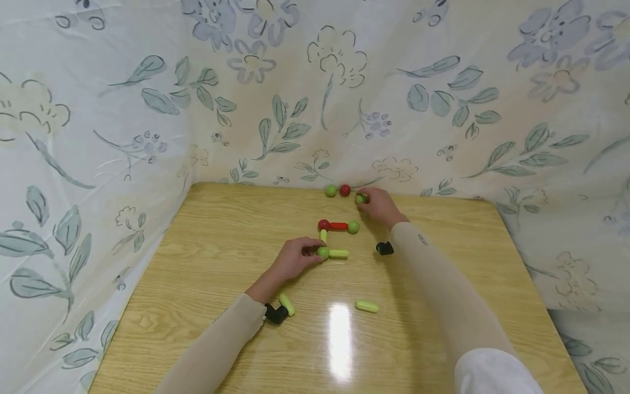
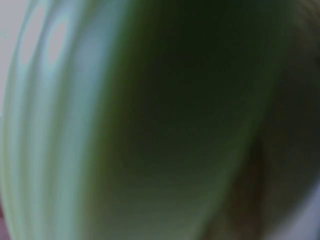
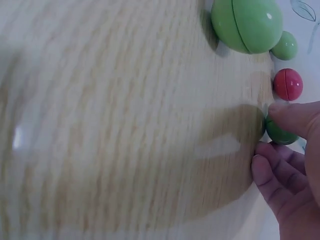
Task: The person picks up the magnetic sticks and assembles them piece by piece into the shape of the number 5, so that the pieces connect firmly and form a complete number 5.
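In the head view my left hand (image 1: 295, 257) grips a green ball (image 1: 323, 252) with thumb and fingers. One yellow-green stick (image 1: 339, 254) reaches right from that ball, and another yellow-green stick (image 1: 323, 236) runs back to a dark red ball (image 1: 323, 224). A red stick (image 1: 338, 226) links the dark red ball to another green ball (image 1: 353, 226). My right hand (image 1: 381, 205) pinches a green ball (image 3: 281, 131) at the table's far edge. Beside it are a red ball (image 1: 345, 190) and a green ball (image 1: 331, 191).
Loose yellow-green sticks lie nearer on the wooden table (image 1: 211, 230): one stick (image 1: 287, 305) by my left wrist, another stick (image 1: 367, 306) toward the middle. A blurred green surface (image 2: 55, 130) fills much of the left wrist view. Flowered cloth (image 1: 295, 109) hangs behind the table.
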`<state>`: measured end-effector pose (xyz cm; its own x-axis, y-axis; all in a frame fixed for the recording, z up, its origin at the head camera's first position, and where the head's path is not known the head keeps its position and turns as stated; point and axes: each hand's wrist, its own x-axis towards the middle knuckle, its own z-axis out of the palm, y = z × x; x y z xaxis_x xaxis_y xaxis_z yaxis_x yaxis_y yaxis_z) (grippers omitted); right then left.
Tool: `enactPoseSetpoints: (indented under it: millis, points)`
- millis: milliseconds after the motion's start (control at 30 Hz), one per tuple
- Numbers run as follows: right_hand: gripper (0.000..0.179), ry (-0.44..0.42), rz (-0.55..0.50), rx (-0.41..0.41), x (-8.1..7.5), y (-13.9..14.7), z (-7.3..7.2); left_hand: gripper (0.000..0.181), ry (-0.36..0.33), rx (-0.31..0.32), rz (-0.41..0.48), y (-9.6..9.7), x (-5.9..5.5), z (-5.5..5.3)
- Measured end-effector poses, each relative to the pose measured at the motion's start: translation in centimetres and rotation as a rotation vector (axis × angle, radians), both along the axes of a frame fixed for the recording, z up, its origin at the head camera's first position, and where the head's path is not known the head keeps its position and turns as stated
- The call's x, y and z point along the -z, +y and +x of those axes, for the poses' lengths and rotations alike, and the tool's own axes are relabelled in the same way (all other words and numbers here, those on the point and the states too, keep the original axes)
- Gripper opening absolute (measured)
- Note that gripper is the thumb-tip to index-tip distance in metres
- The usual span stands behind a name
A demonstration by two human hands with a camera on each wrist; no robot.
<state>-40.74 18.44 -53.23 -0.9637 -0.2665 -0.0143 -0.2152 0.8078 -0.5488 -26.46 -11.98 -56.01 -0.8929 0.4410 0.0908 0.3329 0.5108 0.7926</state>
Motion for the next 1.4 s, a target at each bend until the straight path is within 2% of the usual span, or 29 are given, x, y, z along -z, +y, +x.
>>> enactPoseSetpoints:
  millis: [233,667,1033,1267,1400]
  points:
    - [0.040,0.000,-0.049,0.019,0.2,0.3,0.7,0.032,-0.003,-0.015,-0.004,0.0,0.0,0.2]
    - [0.035,-0.005,-0.243,0.068,0.7,1.9,2.4,0.032,-0.015,-0.012,0.005,0.1,0.1,0.0]
    - [0.037,-0.071,-0.440,0.122,1.5,3.5,3.4,0.032,-0.030,-0.014,-0.012,0.1,0.1,0.0]
    - [0.036,-0.105,-0.492,0.128,1.1,3.8,4.1,0.032,-0.023,-0.020,0.000,0.2,-0.1,0.2]
    - [0.036,-0.106,-0.467,0.122,1.1,4.0,4.6,0.032,-0.031,-0.020,0.002,0.1,-0.2,0.3]
